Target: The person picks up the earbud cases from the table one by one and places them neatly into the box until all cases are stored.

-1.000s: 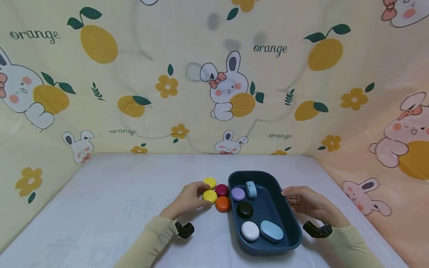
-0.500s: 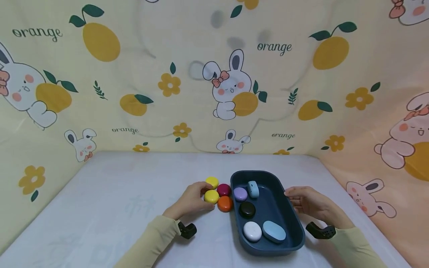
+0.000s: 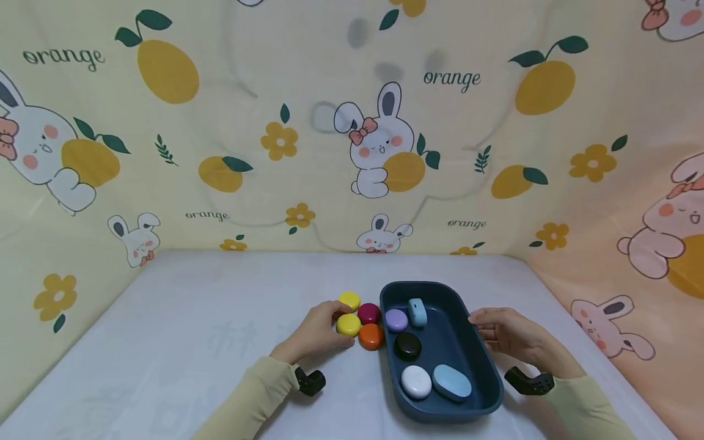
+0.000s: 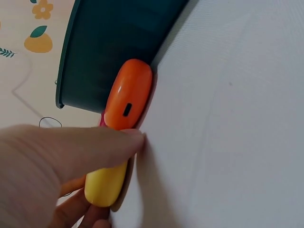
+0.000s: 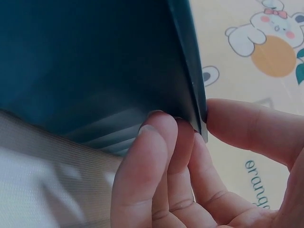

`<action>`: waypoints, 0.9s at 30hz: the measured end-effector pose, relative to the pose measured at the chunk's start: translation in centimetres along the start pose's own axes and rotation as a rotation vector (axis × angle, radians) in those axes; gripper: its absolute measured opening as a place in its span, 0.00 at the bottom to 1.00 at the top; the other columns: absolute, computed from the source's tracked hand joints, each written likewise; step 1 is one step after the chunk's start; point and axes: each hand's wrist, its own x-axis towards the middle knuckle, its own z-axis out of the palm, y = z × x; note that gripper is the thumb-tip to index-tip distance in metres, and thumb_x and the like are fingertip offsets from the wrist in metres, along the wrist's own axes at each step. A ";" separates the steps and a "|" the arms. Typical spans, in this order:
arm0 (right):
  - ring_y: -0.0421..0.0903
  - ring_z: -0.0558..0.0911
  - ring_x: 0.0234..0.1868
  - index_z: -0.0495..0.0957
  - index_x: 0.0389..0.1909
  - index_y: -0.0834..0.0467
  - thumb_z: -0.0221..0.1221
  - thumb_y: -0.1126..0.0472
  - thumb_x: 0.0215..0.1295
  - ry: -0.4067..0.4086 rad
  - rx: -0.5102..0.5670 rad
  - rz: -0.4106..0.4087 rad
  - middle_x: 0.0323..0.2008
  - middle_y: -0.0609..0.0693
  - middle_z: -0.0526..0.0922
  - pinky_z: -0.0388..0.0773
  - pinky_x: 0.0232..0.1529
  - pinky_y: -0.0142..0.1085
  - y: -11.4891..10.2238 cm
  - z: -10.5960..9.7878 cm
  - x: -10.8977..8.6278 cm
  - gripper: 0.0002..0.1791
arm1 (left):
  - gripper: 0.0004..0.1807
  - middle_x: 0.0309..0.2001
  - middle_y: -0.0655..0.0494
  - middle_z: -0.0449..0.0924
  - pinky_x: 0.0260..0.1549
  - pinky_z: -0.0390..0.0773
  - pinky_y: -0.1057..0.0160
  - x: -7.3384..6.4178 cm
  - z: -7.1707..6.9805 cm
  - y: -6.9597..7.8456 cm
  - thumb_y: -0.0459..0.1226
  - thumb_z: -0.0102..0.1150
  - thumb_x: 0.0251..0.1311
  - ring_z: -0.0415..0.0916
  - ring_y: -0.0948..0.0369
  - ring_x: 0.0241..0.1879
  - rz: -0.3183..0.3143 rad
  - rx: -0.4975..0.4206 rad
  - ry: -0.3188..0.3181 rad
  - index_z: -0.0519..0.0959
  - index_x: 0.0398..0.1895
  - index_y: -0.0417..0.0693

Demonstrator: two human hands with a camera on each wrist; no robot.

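Note:
My left hand (image 3: 316, 333) holds the nearer of two glossy yellow discs (image 3: 349, 325) between thumb and fingers. In the left wrist view the thumb lies across this yellow disc (image 4: 105, 185), beside an orange disc (image 4: 129, 95) with a small black slot. The other yellow disc (image 3: 349, 300), a dark red disc (image 3: 369, 314) and the orange one cluster tightly around it, along the left side of a dark blue tray (image 3: 448, 342). On the opposite side, my right hand (image 3: 522, 336) grips the tray rim. Its fingertips (image 5: 142, 147) curl against the outer wall below the rim.
Inside the tray sit a purple disc (image 3: 396, 320), a small light blue piece (image 3: 417, 312), a black disc (image 3: 408, 346), a white disc (image 3: 416, 382) and a light blue oval (image 3: 452, 382). A white cloth (image 3: 220, 318) covers the table. Patterned curtain (image 3: 308, 177) stands behind it.
The whole scene has shifted slightly right in the head view as the camera turned. Both hands, the discs and the tray keep nearly the same places relative to one another.

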 end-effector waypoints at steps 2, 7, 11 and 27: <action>0.48 0.80 0.40 0.84 0.38 0.55 0.56 0.57 0.71 -0.005 -0.002 -0.008 0.36 0.49 0.85 0.74 0.45 0.40 0.0 0.0 0.1 0.09 | 0.30 0.52 0.48 0.76 0.55 0.74 0.54 0.0 -0.1 0.0 0.34 0.76 0.47 0.73 0.53 0.49 0.006 -0.001 0.007 0.76 0.56 0.37; 0.48 0.79 0.42 0.84 0.39 0.54 0.55 0.57 0.72 -0.033 -0.010 -0.009 0.38 0.48 0.85 0.74 0.46 0.40 0.2 -0.2 0.2 0.10 | 0.28 0.53 0.48 0.76 0.55 0.74 0.53 -0.2 -0.1 0.0 0.32 0.75 0.49 0.73 0.53 0.51 0.027 -0.023 0.004 0.76 0.55 0.37; 0.48 0.80 0.42 0.84 0.39 0.53 0.54 0.57 0.73 -0.055 -0.004 -0.009 0.39 0.48 0.85 0.74 0.46 0.40 0.3 -0.4 0.2 0.11 | 0.28 0.54 0.48 0.76 0.56 0.73 0.54 -0.3 0.1 -0.1 0.33 0.74 0.51 0.72 0.53 0.52 0.039 -0.030 0.007 0.76 0.56 0.37; 0.47 0.79 0.41 0.85 0.37 0.53 0.57 0.57 0.71 -0.019 -0.013 -0.016 0.37 0.47 0.84 0.74 0.46 0.40 0.2 -0.1 0.0 0.09 | 0.28 0.51 0.49 0.78 0.50 0.76 0.54 -0.3 -0.2 0.2 0.35 0.74 0.51 0.73 0.54 0.46 0.043 -0.012 0.023 0.77 0.55 0.36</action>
